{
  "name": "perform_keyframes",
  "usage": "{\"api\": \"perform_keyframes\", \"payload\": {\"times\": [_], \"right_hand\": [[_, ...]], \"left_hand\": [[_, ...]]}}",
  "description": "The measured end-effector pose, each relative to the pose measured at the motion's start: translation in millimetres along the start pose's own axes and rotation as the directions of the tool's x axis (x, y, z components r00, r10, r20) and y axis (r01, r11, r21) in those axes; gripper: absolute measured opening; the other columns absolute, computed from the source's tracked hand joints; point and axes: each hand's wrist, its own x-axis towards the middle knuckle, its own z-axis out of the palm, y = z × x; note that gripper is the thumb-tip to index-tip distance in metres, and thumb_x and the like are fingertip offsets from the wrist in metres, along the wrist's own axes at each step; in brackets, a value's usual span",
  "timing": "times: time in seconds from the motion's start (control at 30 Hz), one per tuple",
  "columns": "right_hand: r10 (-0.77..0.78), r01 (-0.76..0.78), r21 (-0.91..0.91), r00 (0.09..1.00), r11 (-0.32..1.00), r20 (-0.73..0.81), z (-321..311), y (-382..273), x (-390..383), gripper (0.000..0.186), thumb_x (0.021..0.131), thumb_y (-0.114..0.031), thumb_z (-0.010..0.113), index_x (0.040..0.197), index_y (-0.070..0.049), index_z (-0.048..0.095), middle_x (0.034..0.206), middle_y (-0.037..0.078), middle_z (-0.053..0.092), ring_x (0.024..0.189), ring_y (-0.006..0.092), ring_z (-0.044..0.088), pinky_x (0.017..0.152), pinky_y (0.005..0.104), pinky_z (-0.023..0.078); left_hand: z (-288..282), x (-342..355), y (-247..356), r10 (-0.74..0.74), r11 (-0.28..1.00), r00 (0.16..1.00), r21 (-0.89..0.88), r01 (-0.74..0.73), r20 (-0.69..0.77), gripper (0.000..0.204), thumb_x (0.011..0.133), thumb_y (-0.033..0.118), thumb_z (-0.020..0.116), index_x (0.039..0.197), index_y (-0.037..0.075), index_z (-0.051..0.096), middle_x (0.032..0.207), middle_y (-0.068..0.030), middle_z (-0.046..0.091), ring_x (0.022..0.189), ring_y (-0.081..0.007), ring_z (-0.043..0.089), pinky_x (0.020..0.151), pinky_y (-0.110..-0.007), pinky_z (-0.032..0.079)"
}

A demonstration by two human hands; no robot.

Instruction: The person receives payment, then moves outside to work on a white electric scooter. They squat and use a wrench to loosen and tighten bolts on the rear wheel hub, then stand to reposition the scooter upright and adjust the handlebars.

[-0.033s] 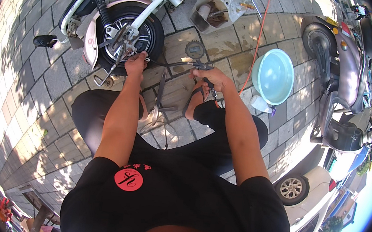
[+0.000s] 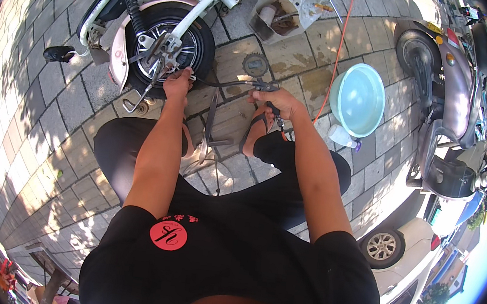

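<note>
A small scooter with a white frame stands at the upper left, its black-tyred wheel facing me. Fingers of my left hand are pinched together at the wheel's lower right, by the hub and rim. What they grip there is mostly hidden. From that spot a short black hose runs right to a tyre inflator gun. My right hand is wrapped round the gun's dark handle. Both forearms reach forward over my bent knees.
A toothed disc lies on the paving beyond the hose. Farther off is a tool-filled plastic bin. An orange hose passes a light-blue water basin and a white bottle. Another scooter and a car stand at right.
</note>
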Motion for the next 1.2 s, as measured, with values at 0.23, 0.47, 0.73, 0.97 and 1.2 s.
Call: {"api": "perform_keyframes", "payload": {"times": [0.23,0.47,0.73,0.97,1.2], "right_hand": [[0.03,-0.031,-0.009,0.995,0.999,-0.097,10,-6,-2,0.033,0.09,-0.036,0.085,0.094,-0.005,0.073,0.07,-0.001,0.058,0.052,0.0093,0.046,0.044,0.0291,0.034],[0.045,-0.051,-0.038,0.988,0.998,-0.15,16,-10,-6,0.031,0.094,-0.033,0.082,0.102,-0.005,0.072,0.069,-0.003,0.055,0.05,0.006,0.04,0.045,0.026,0.03],[0.039,-0.046,-0.04,0.984,0.998,-0.172,18,-10,-6,0.029,0.092,-0.033,0.083,0.093,-0.007,0.069,0.066,-0.004,0.053,0.049,0.0067,0.04,0.045,0.0271,0.029],[0.005,-0.015,-0.064,0.989,0.998,-0.149,17,-11,-6,0.03,0.091,-0.034,0.084,0.093,-0.009,0.067,0.066,-0.003,0.051,0.049,0.0074,0.04,0.045,0.0287,0.029],[0.003,-0.01,-0.051,0.991,0.999,-0.136,10,-3,0,0.035,0.09,-0.034,0.083,0.11,-0.009,0.068,0.096,0.005,0.076,0.053,0.0097,0.045,0.045,0.0285,0.035]], "left_hand": [[-2,3,-1,0.007,1.0,1.0,0.017,-0.007,0.002,0.029,0.093,0.024,0.083,0.105,-0.001,0.076,0.087,-0.0063,0.075,0.068,-0.0141,0.066,0.061,-0.028,0.054],[0,0,0,0.003,1.0,1.0,-0.005,-0.003,-0.004,0.025,0.092,0.022,0.084,0.102,0.0,0.077,0.086,-0.0056,0.075,0.067,-0.0138,0.065,0.06,-0.029,0.053],[2,-3,4,-0.018,1.0,1.0,0.01,0.018,-0.001,0.025,0.093,0.022,0.083,0.104,0.0,0.078,0.086,-0.0051,0.075,0.067,-0.0133,0.065,0.059,-0.028,0.052],[-3,1,1,-0.042,0.997,0.998,0.062,0.04,0.038,0.031,0.095,0.025,0.082,0.114,0.002,0.076,0.1,-0.0042,0.077,0.082,-0.0161,0.069,0.075,-0.033,0.059],[-1,1,3,-0.046,0.997,0.999,0.066,0.045,0.008,0.031,0.094,0.025,0.082,0.114,0.002,0.076,0.1,-0.0042,0.077,0.081,-0.0161,0.069,0.075,-0.033,0.059]]}}
